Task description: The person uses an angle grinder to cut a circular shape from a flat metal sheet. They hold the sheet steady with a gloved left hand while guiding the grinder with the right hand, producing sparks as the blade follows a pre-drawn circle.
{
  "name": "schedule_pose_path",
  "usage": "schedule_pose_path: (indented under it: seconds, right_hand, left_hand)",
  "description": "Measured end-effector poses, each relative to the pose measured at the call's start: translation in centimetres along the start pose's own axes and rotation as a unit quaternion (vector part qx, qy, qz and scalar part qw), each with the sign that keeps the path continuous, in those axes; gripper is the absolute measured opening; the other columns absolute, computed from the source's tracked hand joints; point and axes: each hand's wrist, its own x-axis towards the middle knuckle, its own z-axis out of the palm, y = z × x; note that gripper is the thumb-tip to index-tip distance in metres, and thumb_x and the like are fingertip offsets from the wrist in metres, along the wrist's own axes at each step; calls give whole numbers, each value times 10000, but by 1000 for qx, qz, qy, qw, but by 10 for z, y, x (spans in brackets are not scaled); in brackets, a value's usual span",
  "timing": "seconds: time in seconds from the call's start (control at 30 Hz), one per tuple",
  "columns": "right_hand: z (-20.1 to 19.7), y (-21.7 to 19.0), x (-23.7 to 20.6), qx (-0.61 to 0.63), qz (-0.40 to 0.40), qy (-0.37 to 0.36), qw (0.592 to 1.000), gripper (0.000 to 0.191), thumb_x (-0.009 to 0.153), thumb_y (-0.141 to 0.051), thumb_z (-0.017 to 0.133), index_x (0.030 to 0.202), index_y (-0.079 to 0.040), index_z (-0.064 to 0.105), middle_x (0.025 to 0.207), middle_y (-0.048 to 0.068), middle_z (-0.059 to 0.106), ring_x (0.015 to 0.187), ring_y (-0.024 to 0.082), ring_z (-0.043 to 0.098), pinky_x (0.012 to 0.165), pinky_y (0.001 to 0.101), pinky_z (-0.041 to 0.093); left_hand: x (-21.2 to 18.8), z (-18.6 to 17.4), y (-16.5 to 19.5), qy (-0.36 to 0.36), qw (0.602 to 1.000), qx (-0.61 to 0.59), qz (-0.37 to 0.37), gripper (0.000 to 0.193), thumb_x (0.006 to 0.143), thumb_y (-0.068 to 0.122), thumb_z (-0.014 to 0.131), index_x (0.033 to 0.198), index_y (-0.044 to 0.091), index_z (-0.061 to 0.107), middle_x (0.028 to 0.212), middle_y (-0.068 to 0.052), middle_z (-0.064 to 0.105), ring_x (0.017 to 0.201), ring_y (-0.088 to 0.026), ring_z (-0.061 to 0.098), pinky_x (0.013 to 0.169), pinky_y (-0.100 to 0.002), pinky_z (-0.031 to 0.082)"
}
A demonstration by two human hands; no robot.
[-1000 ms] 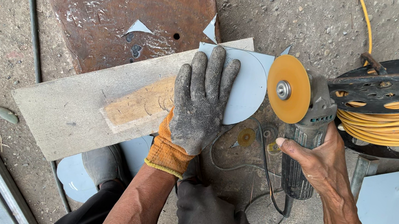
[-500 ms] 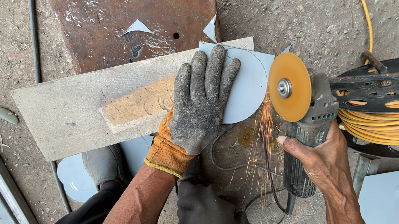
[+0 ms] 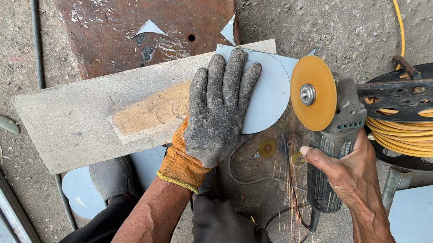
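— Where is the metal sheet point(image 3: 268, 92) found?

— It is laid on the wooden plank point(image 3: 87, 114) and pressed flat under the gloved left hand point(image 3: 218, 110), whose fingers are spread open over it rather than closed around anything.

— And the grinder point(image 3: 333, 138)?

— Its body is clasped firmly by the bare right hand point(image 3: 348, 171), just right of the sheet. The yellow disc point(image 3: 313, 93) is set against the sheet's curved right edge, and sparks point(image 3: 293, 200) are thrown downward. A cable reel point(image 3: 431, 118) is seen at the far right.
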Motion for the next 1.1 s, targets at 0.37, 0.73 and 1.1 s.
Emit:
schedule_pose_path:
  seconds: [0.37, 0.73, 1.1]
  right_hand:
    - [3, 5, -2, -34, -30, 19, 999, 904, 657, -277, 833, 1444, 12, 497, 1333, 195, 633, 1313, 319, 581, 1127, 482, 442]
    - [6, -2, 1, -28, -4, 18, 999, 881, 642, -264, 816, 1422, -5, 499, 1289, 161, 649, 1218, 280, 627, 1069, 445, 495]
    - [5, 3, 2, -22, -14, 16, 1000, 882, 662, -258, 817, 1436, 4, 485, 1304, 178, 641, 1254, 289, 610, 1101, 451, 472]
  left_hand:
    - [0, -1, 0, 4, 1000, 8, 1, 980, 849, 501, 764, 1621, 44, 372, 1646, -273, 317, 1482, -490, 359, 1225, -604, 278]
    - [0, 2, 0, 3, 1000, -15, -7, 1010, 810, 536, 756, 1611, 59, 369, 1637, -263, 328, 1481, -485, 360, 1217, -605, 267]
    - [-1, 4, 1, 3, 1000, -15, -8, 1027, 784, 516, 766, 1610, 55, 365, 1641, -266, 317, 1486, -486, 357, 1214, -613, 261]
